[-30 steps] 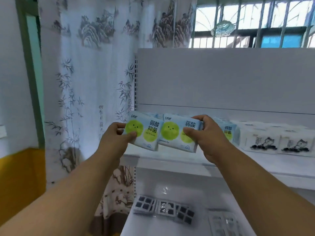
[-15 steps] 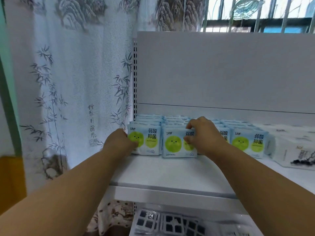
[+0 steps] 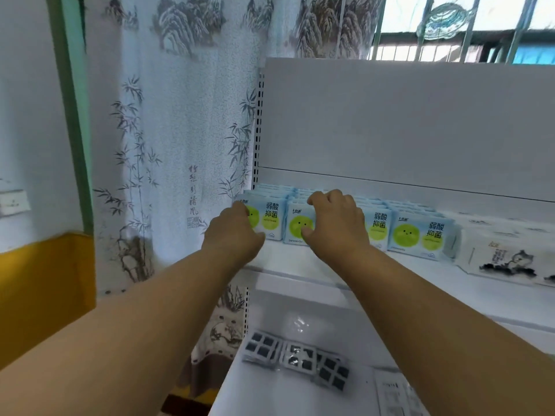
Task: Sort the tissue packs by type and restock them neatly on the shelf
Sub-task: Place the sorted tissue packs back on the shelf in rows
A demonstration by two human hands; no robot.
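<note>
Light blue tissue packs with green smiley circles stand in rows at the left end of the white upper shelf (image 3: 300,262). My left hand (image 3: 232,235) grips the left edge of the front left pack (image 3: 271,219), which stands on the shelf. My right hand (image 3: 338,226) holds the neighbouring front pack (image 3: 295,225), fingers curled over its top and thumb on its face. More blue packs (image 3: 419,235) stand to the right. White packs with an ink-drawn cat (image 3: 504,256) lie further right.
The shelf's white back panel (image 3: 405,121) rises behind the rows. The lower shelf (image 3: 270,394) carries clear packs with black squares (image 3: 297,355). A bamboo-print curtain (image 3: 168,145) hangs left of the shelf, a barred window above it.
Both hands carried the two blue packs from mid-air forward onto the upper shelf and stood them at the front of the left rows. The hands stay on the packs.
</note>
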